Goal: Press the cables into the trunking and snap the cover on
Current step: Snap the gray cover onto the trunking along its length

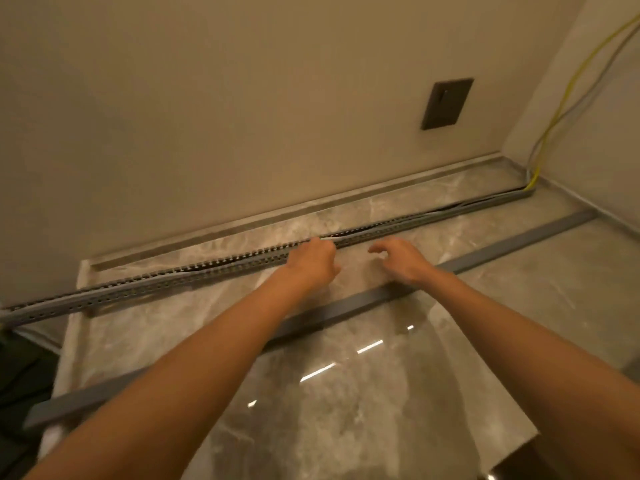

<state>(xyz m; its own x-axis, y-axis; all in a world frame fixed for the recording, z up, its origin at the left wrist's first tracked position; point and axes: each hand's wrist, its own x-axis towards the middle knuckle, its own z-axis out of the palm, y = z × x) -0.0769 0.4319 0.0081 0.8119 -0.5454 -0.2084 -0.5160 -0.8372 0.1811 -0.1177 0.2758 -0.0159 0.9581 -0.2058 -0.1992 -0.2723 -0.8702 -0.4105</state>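
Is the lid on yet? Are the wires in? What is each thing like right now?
Trunking: open, no cover on.
Cables: partly in, some bulging out.
Cover: loose on the floor, beside the trunking.
Left hand: fingertips at the trunking.
Right hand: loosely curled, holding nothing.

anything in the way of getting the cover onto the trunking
Yes. Both forearms cross over the cover, which lies on the floor nearer than the trunking. The cables also bulge out of the channel to the right of the left hand, so they need pressing in first.
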